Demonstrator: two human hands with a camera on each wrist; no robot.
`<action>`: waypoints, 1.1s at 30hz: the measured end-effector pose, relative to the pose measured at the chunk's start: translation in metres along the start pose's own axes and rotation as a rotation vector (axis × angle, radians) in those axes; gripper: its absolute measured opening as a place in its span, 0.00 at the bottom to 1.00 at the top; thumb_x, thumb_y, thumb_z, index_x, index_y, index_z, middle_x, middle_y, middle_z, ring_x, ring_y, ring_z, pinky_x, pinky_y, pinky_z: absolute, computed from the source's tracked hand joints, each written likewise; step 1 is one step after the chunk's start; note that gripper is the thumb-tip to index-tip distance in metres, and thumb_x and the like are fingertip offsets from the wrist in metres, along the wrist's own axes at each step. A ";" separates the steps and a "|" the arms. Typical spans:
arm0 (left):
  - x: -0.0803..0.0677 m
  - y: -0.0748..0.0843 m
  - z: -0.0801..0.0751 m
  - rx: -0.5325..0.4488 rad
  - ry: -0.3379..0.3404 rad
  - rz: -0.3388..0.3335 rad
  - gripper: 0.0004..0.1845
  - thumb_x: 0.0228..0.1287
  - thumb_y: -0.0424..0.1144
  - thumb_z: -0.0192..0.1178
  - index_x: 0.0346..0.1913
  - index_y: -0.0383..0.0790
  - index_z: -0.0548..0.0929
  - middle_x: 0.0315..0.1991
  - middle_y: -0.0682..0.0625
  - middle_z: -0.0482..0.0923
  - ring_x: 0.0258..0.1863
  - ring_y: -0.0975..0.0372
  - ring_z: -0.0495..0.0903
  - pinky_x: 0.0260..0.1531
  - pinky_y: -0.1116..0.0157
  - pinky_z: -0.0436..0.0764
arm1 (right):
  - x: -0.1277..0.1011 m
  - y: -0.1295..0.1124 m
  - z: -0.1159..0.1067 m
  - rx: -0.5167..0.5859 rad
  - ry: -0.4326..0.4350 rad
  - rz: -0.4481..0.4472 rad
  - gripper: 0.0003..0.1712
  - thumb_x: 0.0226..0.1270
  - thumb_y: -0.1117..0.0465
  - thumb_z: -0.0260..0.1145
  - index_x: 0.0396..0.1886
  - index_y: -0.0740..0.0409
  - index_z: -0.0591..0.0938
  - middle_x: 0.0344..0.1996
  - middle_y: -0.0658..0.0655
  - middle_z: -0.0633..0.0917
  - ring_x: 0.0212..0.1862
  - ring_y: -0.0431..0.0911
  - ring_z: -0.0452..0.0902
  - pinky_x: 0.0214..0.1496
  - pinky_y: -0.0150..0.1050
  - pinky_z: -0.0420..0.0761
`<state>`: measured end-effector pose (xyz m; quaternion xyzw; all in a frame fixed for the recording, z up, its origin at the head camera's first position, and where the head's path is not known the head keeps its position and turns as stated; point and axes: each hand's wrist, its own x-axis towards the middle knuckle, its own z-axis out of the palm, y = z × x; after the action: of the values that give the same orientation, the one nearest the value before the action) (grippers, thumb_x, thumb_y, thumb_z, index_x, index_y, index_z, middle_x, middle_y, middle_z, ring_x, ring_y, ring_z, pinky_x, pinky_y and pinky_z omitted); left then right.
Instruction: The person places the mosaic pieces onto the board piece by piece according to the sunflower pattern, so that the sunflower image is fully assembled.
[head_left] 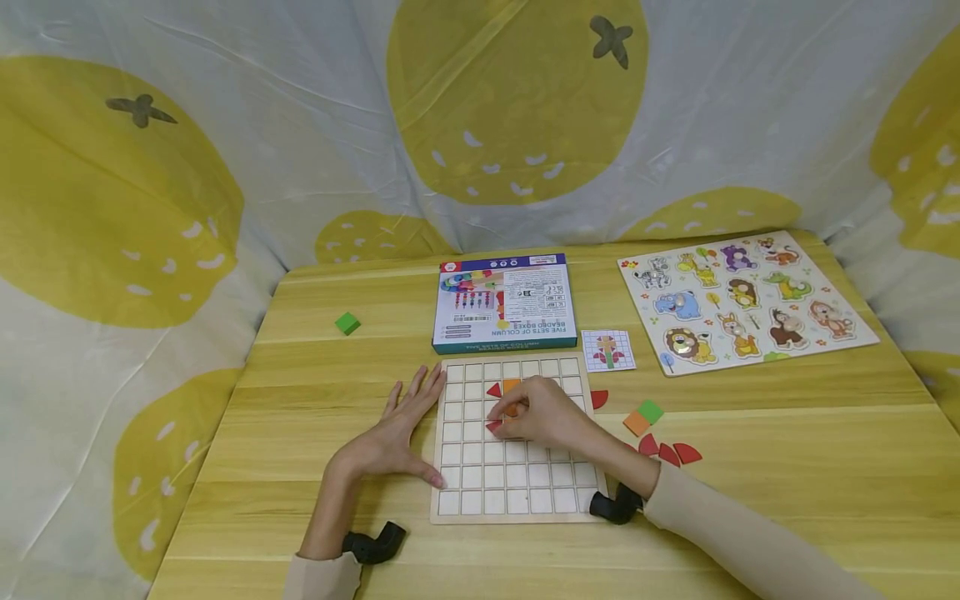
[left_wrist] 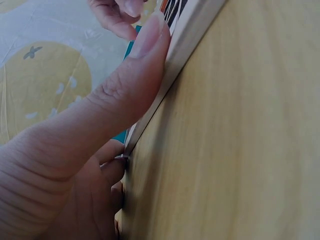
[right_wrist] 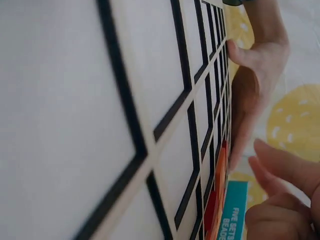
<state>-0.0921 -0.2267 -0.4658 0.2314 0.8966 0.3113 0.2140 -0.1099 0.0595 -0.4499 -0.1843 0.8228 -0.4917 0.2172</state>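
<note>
A wooden grid board [head_left: 472, 502] lies in front of me. My left hand [head_left: 386, 437] spreads along its left side, with thumb and fingertips at the edge; the left wrist view shows the thumb [left_wrist: 120, 87] against the wooden side. Over the board's upper middle hovers my right hand [head_left: 542, 414], thumb and forefinger just above a red piece [head_left: 492, 426]. In the right wrist view these fingertips [right_wrist: 263, 148] stand slightly apart, with nothing seen between them. Higher on the grid sit a red triangular piece [head_left: 493, 389] and an orange piece [head_left: 512, 386], partly covered by the right hand.
Right of the board lie several red rounded pieces [head_left: 687, 453], a green square [head_left: 651, 412] and an orange square [head_left: 637, 423]. A pattern card [head_left: 608, 350] and a boxed bead set [head_left: 504, 300] stand behind. An animal puzzle [head_left: 742, 300] is far right, a green block [head_left: 347, 323] far left.
</note>
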 end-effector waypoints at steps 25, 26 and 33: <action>-0.003 0.000 -0.002 -0.025 0.003 0.001 0.82 0.33 0.53 0.87 0.85 0.43 0.38 0.87 0.48 0.30 0.85 0.47 0.25 0.80 0.38 0.25 | -0.087 0.080 -0.124 0.007 -0.064 0.137 0.19 0.59 0.63 0.79 0.52 0.58 0.90 0.16 0.46 0.58 0.20 0.37 0.51 0.22 0.32 0.55; -0.003 0.001 -0.002 -0.024 0.003 0.001 0.81 0.33 0.53 0.87 0.85 0.44 0.38 0.87 0.48 0.30 0.85 0.48 0.25 0.80 0.38 0.25 | -0.088 0.083 -0.126 0.008 -0.072 0.144 0.20 0.58 0.64 0.79 0.52 0.59 0.90 0.16 0.46 0.58 0.20 0.37 0.52 0.21 0.31 0.55; -0.002 0.001 -0.001 -0.023 -0.002 -0.001 0.81 0.33 0.54 0.87 0.85 0.44 0.39 0.86 0.48 0.29 0.85 0.48 0.25 0.80 0.39 0.25 | -0.088 0.085 -0.131 -0.006 -0.106 0.162 0.18 0.59 0.64 0.79 0.49 0.62 0.89 0.15 0.46 0.60 0.19 0.37 0.54 0.21 0.30 0.57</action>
<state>-0.0910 -0.2276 -0.4639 0.2289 0.8927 0.3213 0.2178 -0.1149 0.2385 -0.4546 -0.1438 0.8239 -0.4594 0.2990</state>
